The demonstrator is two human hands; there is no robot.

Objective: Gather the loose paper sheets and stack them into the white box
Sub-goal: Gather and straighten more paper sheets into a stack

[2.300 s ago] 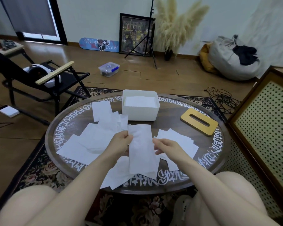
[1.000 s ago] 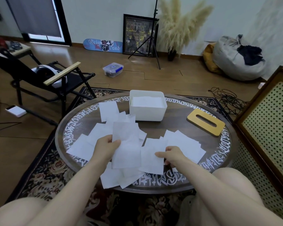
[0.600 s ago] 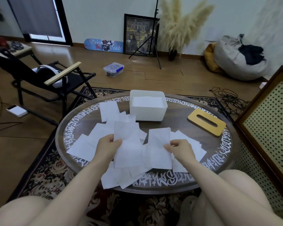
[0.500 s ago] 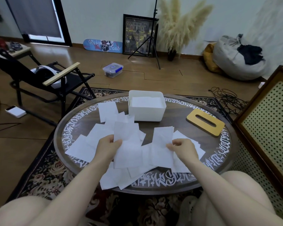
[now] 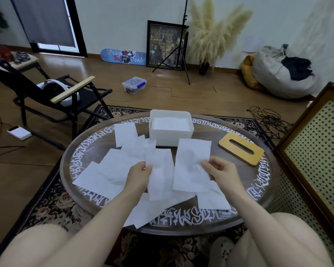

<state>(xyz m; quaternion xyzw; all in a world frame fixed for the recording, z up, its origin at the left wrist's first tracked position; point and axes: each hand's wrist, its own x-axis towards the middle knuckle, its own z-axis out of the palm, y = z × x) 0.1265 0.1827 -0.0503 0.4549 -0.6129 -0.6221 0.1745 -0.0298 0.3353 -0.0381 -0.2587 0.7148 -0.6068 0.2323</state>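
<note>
A white box (image 5: 171, 137) stands at the far middle of the round table (image 5: 262, 180), with white sheets stacked inside. My left hand (image 5: 138, 175) pinches one white paper sheet (image 5: 159, 174) by its left edge, lifted above the table. My right hand (image 5: 223, 171) grips a second sheet (image 5: 191, 164) by its right edge, held up just in front of the box. Several loose sheets (image 5: 112, 168) lie spread over the left and near parts of the table, and one lies under my right wrist (image 5: 213, 199).
A wooden lid with a slot (image 5: 241, 148) lies at the table's right. A perforated cabinet (image 5: 320, 151) stands close on the right. A black folding chair (image 5: 52, 93) is left of the table, and a plastic container (image 5: 133, 84) sits on the floor beyond.
My right hand picked a sheet off the right pile and lifted it up toward the box. My left hand keeps holding its sheet, raised a little.
</note>
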